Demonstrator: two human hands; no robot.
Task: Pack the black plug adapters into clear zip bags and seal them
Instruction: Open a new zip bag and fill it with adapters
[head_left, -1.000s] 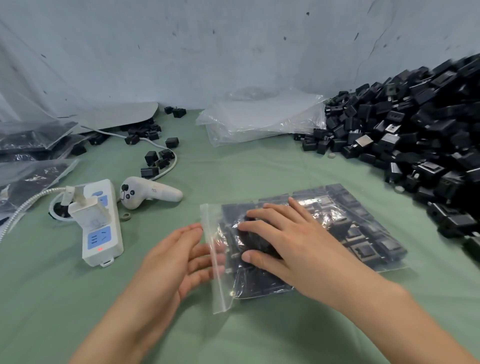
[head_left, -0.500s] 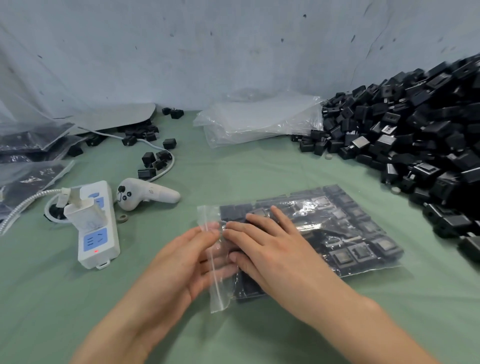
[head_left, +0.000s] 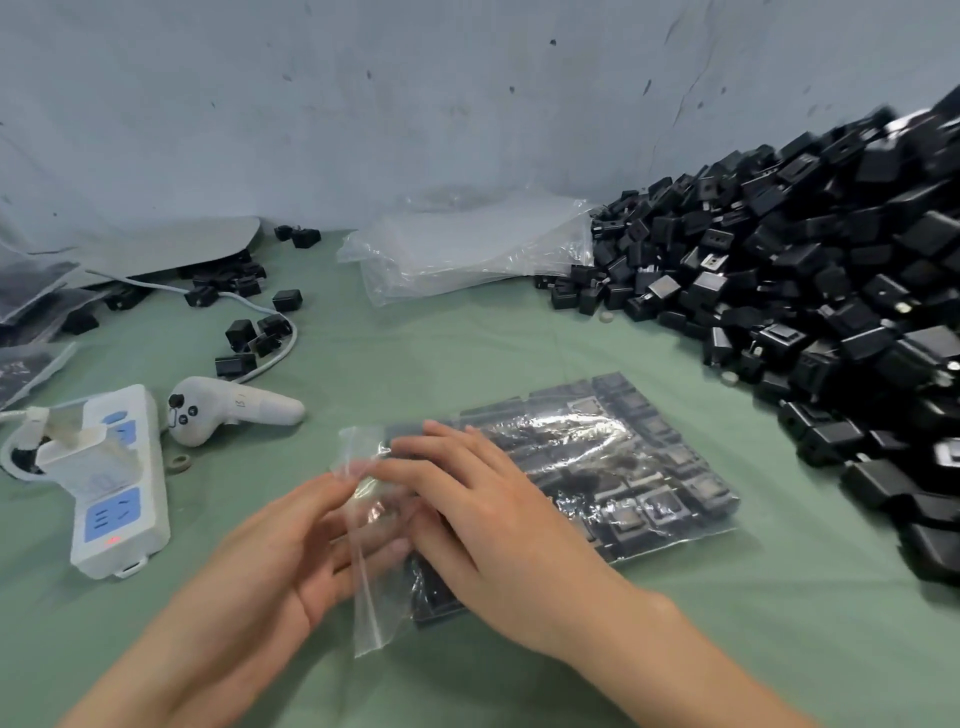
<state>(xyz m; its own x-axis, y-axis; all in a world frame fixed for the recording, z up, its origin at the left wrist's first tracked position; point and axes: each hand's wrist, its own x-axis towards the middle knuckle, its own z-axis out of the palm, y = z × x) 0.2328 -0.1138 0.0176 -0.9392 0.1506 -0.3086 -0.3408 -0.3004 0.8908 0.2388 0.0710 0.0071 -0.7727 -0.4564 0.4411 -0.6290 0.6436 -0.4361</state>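
Looking down, we see the clear zip bag (head_left: 623, 467) lying flat on the green surface (head_left: 519, 343), packed with rows of black plug adapters (head_left: 654, 512). Its mouth end points toward nine o'clock and stands up off the surface as a clear strip between our two hands.

Our left hand (head_left: 280, 566) reaches in from seven o'clock. Its thumb lies on top of the strip and its fingers (head_left: 337, 571) curl beneath it, pinching the bag's mouth. Our right hand (head_left: 498, 525) reaches in from five o'clock and rests on the bag's near left part. Its own fingers (head_left: 457, 447) are stretched out rather than curled, pointing toward ten o'clock, and their tips meet the left thumb at the mouth. We cannot tell whether the zip is closed.

A big heap of loose adapters (head_left: 831, 270) fills the surface from one to four o'clock of the bag. A stack of empty clear bags (head_left: 467, 244) lies at twelve o'clock. At nine o'clock sit a white handheld controller (head_left: 234, 410) and a white power strip (head_left: 119, 483), and a few scattered adapters (head_left: 249, 332) lie at ten o'clock.
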